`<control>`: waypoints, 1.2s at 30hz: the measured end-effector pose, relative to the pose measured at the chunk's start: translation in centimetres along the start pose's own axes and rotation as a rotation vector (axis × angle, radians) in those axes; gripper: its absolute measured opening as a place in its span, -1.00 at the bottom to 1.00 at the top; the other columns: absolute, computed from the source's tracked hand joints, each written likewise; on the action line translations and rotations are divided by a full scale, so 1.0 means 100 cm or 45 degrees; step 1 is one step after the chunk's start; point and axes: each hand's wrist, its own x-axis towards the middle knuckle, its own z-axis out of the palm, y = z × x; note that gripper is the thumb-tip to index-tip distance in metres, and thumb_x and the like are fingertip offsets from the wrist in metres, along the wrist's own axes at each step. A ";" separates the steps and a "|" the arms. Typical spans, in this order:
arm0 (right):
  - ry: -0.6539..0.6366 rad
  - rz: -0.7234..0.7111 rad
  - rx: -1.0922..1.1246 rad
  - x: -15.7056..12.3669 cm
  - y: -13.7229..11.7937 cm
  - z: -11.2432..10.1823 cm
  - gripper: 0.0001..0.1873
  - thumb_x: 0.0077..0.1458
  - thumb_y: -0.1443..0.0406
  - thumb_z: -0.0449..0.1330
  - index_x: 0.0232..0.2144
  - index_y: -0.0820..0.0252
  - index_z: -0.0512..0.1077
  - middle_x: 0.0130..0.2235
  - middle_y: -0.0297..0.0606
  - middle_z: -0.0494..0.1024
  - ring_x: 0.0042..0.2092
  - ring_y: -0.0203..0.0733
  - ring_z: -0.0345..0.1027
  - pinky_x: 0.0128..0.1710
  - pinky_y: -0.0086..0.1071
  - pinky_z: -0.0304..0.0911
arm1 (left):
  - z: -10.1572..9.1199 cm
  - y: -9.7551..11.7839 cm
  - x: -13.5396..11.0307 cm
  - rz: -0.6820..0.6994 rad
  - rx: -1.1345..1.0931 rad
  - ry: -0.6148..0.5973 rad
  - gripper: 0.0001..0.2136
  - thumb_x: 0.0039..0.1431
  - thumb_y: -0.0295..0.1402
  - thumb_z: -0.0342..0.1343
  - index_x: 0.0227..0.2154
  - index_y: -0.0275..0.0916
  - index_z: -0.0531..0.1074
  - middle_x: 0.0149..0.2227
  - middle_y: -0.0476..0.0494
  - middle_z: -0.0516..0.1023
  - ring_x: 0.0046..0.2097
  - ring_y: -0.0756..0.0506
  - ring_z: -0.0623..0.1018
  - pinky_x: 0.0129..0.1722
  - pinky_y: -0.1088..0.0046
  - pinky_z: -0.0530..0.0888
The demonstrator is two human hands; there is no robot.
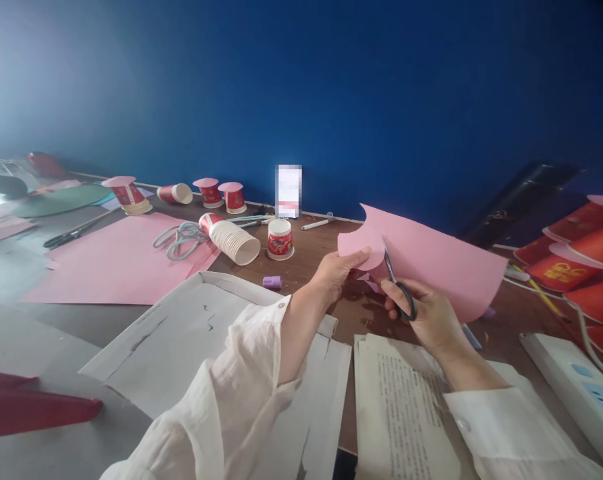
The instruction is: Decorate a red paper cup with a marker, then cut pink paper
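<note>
My left hand pinches a sheet of pink paper near its left end, thumb on top. In my right hand is a pair of scissors with dark handles, its blades at a curved cut in the paper. The part by my left thumb has a rounded edge. Beneath the paper, a small pink scrap shows by the scissors. An upside-down red paper cup stands beyond my left hand, and a purple cap lies to its left.
A stack of paper cups lies beside a coiled cord. Another pink sheet is at left. A phone leans on the blue wall. Near me are a white box lid, an open book and a power strip.
</note>
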 end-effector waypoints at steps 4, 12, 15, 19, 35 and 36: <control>-0.005 0.013 -0.014 0.000 0.000 0.000 -0.54 0.01 -0.13 0.28 -0.45 0.14 0.53 -0.53 -0.35 0.49 -0.52 -0.32 0.33 -0.49 -0.45 0.20 | 0.000 -0.001 -0.001 0.002 0.020 0.037 -0.79 -0.03 -0.32 0.37 -0.40 -0.34 0.52 -0.54 -0.06 0.51 -0.53 0.01 0.43 -0.45 0.46 0.43; -0.032 0.021 0.010 0.000 0.000 -0.001 -0.54 0.00 -0.12 0.30 -0.34 0.14 0.58 -0.53 -0.36 0.50 -0.53 -0.31 0.33 -0.50 -0.45 0.23 | -0.008 -0.001 0.005 0.030 0.179 0.015 -0.72 -0.07 -0.26 0.39 -0.35 -0.35 0.55 -0.48 -0.18 0.58 -0.46 -0.12 0.55 -0.40 0.31 0.50; -0.044 0.023 0.025 0.000 0.000 -0.001 -0.54 0.00 -0.12 0.31 -0.29 0.12 0.60 -0.52 -0.37 0.50 -0.52 -0.31 0.34 -0.48 -0.45 0.25 | -0.009 0.000 0.005 0.075 0.261 0.061 -0.74 -0.06 -0.28 0.38 -0.36 -0.35 0.56 -0.48 -0.19 0.59 -0.45 -0.11 0.55 -0.38 0.33 0.50; -0.036 0.038 0.044 -0.001 -0.002 -0.002 -0.56 -0.02 -0.09 0.33 -0.27 0.10 0.60 -0.52 -0.38 0.50 -0.51 -0.32 0.34 -0.47 -0.46 0.26 | -0.009 0.002 0.004 0.059 0.319 0.028 -0.73 -0.06 -0.26 0.38 -0.35 -0.34 0.57 -0.48 -0.18 0.59 -0.43 -0.11 0.56 -0.33 0.34 0.50; -0.005 0.066 0.051 0.001 -0.002 -0.004 -0.57 -0.05 -0.07 0.36 -0.27 0.11 0.60 -0.52 -0.37 0.48 -0.51 -0.32 0.32 -0.49 -0.46 0.25 | -0.013 0.007 0.002 0.062 0.442 -0.013 -0.65 -0.12 -0.17 0.42 -0.36 -0.35 0.58 -0.45 -0.21 0.61 -0.45 -0.10 0.56 -0.35 0.34 0.49; -0.007 0.060 0.044 0.001 -0.003 -0.004 -0.58 -0.04 -0.07 0.35 -0.29 0.11 0.60 -0.52 -0.38 0.48 -0.51 -0.33 0.32 -0.49 -0.46 0.25 | -0.013 0.006 0.003 0.063 0.444 -0.012 -0.65 -0.12 -0.17 0.42 -0.36 -0.35 0.58 -0.46 -0.21 0.61 -0.45 -0.10 0.55 -0.37 0.35 0.49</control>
